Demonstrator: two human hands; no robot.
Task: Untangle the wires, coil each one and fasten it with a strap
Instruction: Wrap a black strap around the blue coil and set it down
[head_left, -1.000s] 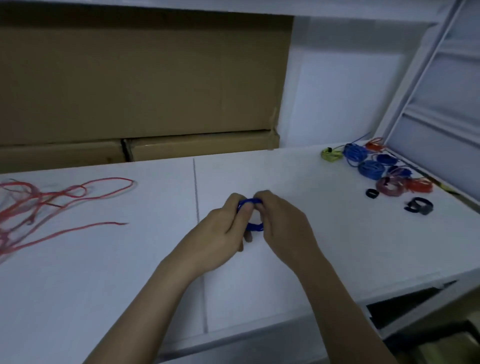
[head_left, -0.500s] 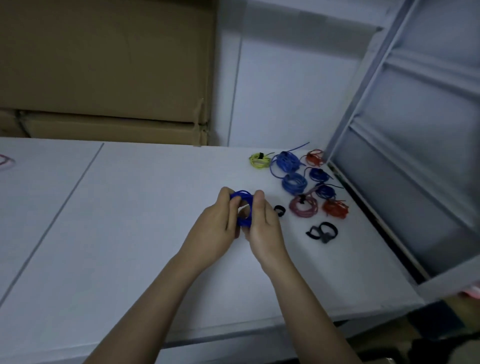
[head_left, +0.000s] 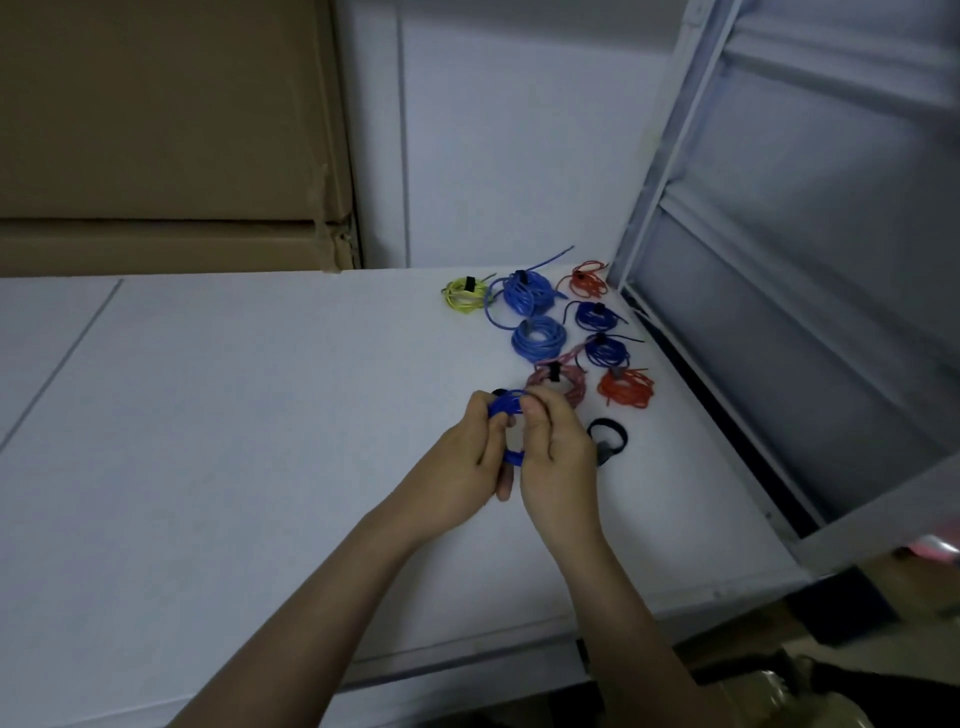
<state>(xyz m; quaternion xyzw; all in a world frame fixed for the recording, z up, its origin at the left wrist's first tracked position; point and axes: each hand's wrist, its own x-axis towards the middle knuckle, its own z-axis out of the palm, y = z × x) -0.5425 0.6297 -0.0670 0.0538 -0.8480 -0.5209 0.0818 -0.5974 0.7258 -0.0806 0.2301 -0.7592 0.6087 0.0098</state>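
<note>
Left hand (head_left: 462, 457) and right hand (head_left: 558, 447) both gripped the blue coil (head_left: 506, 410), fingers curled round it, above the table (head_left: 260, 415); strapped coils (head_left: 540, 338) lay just beyond.

both hands meet over the right half of the table (head_left: 260, 467), the left hand (head_left: 457, 460) just left of the right hand (head_left: 558, 449), a small wire coil (head_left: 506, 415) between them. the finished coils (head_left: 540, 338) lie on the table beyond them, toward the far right corner. a loose strap (head_left: 608, 439) lies just right of the right hand. cardboard boxes (head_left: 166, 145) stand behind the table's far left edge. a slanted frame (head_left: 670, 145) rises on the right.
</note>
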